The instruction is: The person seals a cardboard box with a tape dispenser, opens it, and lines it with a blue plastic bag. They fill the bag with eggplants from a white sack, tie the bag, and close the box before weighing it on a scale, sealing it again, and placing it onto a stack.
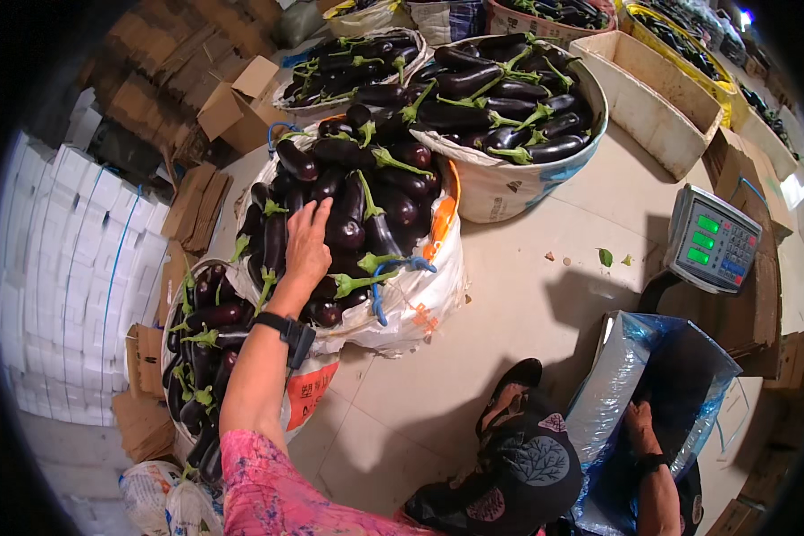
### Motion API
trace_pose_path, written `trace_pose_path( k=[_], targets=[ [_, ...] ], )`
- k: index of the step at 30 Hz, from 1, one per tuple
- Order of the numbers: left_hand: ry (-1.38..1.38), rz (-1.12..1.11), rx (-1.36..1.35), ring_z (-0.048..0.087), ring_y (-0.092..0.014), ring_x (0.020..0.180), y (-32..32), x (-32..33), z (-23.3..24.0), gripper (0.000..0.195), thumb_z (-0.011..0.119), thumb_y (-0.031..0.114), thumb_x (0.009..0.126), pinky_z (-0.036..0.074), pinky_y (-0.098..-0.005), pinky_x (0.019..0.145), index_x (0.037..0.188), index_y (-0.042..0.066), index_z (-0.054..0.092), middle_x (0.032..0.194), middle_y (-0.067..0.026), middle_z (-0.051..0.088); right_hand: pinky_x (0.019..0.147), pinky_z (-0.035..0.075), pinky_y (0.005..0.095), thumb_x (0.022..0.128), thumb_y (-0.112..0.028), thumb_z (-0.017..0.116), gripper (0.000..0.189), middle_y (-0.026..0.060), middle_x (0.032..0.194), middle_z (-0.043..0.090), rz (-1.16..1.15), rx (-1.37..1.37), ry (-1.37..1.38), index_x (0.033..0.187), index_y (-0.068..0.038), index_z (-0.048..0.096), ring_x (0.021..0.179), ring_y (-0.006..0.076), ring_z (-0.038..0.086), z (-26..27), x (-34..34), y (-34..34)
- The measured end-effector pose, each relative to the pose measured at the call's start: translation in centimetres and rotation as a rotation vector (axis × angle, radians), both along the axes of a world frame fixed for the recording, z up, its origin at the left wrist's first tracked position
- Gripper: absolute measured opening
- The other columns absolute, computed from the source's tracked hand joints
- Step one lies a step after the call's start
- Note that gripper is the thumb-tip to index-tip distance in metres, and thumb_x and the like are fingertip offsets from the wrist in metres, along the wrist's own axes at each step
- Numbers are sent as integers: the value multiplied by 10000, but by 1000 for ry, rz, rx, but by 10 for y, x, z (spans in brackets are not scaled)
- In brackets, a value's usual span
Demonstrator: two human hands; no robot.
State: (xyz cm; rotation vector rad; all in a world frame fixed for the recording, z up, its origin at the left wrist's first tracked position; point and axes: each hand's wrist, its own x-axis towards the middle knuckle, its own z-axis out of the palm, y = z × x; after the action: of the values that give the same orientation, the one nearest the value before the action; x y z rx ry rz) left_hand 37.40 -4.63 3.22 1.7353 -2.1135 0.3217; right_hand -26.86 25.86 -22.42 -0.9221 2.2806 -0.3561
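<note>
My left hand lies on top of eggplants heaped in a white woven sack with an orange rim. Its visible fingers are spread against the dark skins, and no eggplant is lifted. Blue rope is tied at the sack's near edge. Over on the right, my right hand reaches down into a box lined with shiny blue-silver plastic film. Deep shade inside that box hides its contents and most of my right fingers.
A digital scale display on a post rises beyond the lined box. More eggplants fill a large sack behind and a smaller one at left. A foam box, flattened cardboard and stacked white boxes stand around.
</note>
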Motion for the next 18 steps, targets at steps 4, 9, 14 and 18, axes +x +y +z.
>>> trace_pose_path(
  k=[4,9,14,18],
  targets=[
    [-285,-96,181,426,-357,1264,-15,18,2,715,606,-132,641,367,-442,1033,1311,89,494,1344,-113,494,787,498,468,852,-330,639,435,318,942,636,47,182,-14,959,90,608,949,446,627,11,8,-13],
    [-121,-267,221,435,-344,1283,-11,-12,19,764,736,-22,547,360,-437,1022,1263,60,482,1329,-169,497,726,499,465,834,-351,656,435,305,862,635,103,67,109,915,73,611,875,456,631,-11,-25,6],
    [-183,-316,-33,481,-351,1144,62,-54,74,767,720,-33,522,364,-459,970,1248,95,507,1178,-140,469,631,491,469,801,-311,682,363,258,749,626,238,87,153,803,42,597,766,443,630,16,13,-19],
    [-117,-366,-38,467,-331,1081,85,-88,87,815,749,16,513,354,-451,934,1292,104,528,1147,-132,458,616,492,474,775,-254,698,313,254,745,622,324,27,171,770,35,578,755,431,632,19,-23,-2]
  ],
)
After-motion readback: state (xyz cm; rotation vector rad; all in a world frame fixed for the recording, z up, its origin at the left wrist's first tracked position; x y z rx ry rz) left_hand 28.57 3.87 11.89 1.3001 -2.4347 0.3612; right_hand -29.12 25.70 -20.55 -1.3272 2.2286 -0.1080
